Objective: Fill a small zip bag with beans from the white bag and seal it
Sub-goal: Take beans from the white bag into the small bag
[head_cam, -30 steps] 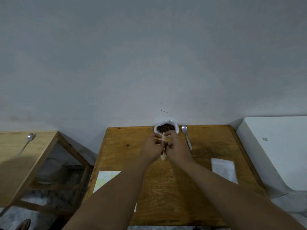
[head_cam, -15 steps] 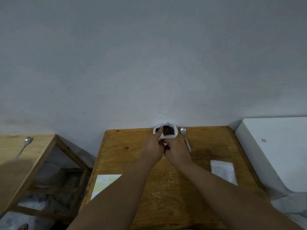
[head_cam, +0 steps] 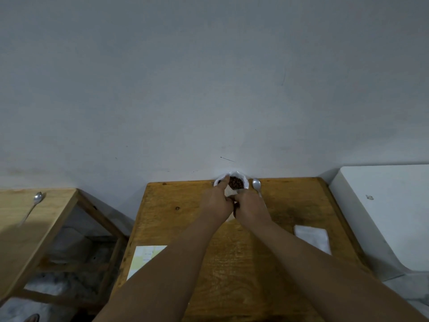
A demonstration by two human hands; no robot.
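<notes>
The left grip [head_cam: 217, 202] and right grip [head_cam: 251, 204] met close together, fingers curled onto the small zip bag [head_cam: 230, 194] pinched between them. The left forefinger reached up to the rim of the white bag [head_cam: 245, 182]. That bag stood open at the far edge of the counter [head_cam: 181, 219], beans [head_cam: 235, 182] showing inside. A spoon [head_cam: 256, 184] lay just beside it on the right.

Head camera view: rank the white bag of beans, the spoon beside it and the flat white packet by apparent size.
Largest: flat white packet, though nearer the camera.
Then: white bag of beans, partly covered by the left hand.
Smallest: spoon.
</notes>
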